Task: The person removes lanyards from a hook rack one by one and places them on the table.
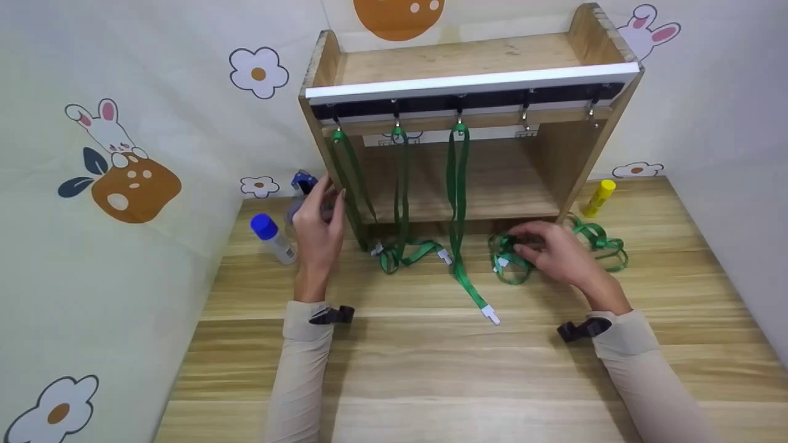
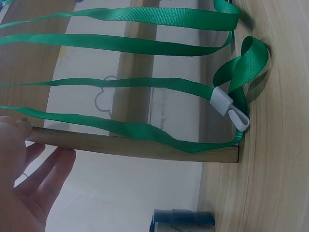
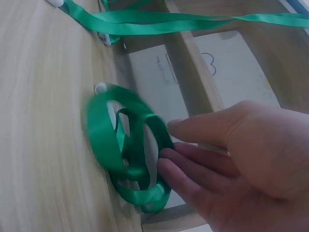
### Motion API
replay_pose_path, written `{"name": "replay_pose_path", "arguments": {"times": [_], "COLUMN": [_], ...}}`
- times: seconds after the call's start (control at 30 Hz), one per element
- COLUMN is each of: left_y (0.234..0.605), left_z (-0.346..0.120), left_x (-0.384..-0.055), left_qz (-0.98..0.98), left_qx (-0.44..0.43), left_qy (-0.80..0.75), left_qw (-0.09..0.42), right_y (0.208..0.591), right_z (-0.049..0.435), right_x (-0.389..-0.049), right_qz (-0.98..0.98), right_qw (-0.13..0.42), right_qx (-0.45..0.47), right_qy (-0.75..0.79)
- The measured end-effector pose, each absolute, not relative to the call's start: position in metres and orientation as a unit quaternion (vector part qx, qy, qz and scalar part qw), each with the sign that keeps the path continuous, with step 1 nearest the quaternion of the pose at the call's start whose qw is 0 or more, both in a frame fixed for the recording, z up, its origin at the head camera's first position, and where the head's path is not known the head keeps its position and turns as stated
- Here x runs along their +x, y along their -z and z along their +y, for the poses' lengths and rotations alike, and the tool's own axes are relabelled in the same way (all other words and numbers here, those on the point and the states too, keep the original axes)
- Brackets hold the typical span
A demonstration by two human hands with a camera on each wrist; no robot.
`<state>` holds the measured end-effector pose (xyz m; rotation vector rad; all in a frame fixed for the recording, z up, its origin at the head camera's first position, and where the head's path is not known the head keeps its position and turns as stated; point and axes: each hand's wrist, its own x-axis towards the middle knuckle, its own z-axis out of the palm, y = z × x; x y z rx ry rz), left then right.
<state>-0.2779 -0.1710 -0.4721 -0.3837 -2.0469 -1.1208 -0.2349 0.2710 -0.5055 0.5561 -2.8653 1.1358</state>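
My left hand (image 1: 318, 231) grips the left side panel of a wooden rack (image 2: 169, 150), thumb on one face and fingers on the other. My right hand (image 1: 559, 251) is low by the rack's right front, pinching the edge of a bundled green lanyard (image 3: 104, 140) between thumb and fingers. The bundle has a white clip (image 1: 502, 263). Three other green lanyards (image 1: 457, 184) hang from hooks on the rack's front, their lower ends trailing to the table. Two hooks at the right, one of them a metal hook (image 1: 525, 117), carry nothing.
Another looped green lanyard (image 1: 609, 246) lies right of my right hand, near a yellow glue stick (image 1: 599, 198). A blue-capped glue stick (image 1: 274, 239) stands left of my left hand, with a dark blue item (image 1: 303, 182) behind. Patterned cloth walls (image 1: 154, 277) border the wooden table.
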Motion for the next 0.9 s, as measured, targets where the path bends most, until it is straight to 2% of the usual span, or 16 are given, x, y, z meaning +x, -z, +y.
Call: {"name": "replay_pose_path", "arguments": {"times": [0.23,0.67,0.77,0.9], "left_y": [0.474,0.474,0.474,0.473], "left_z": [-0.172,-0.171,-0.171,-0.17], "left_x": [-0.279,-0.28,-0.279,-0.278], "left_qz": [-0.798,-0.796,-0.798,-0.799], "left_qx": [-0.147,-0.148,-0.146,-0.143], "left_qy": [0.439,0.443,0.443,0.444], "left_qw": [0.386,0.384,0.383,0.379], "right_y": [0.499,0.457,0.453,0.448], "right_z": [0.275,0.303,0.299,0.279], "right_x": [-0.235,-0.219,-0.219,-0.22], "right_qz": [-0.918,-0.878,-0.869,-0.851], "right_qw": [0.003,0.111,0.13,0.129], "right_qx": [0.157,0.065,0.068,0.103], "right_qy": [-0.364,-0.462,-0.472,-0.499]}}
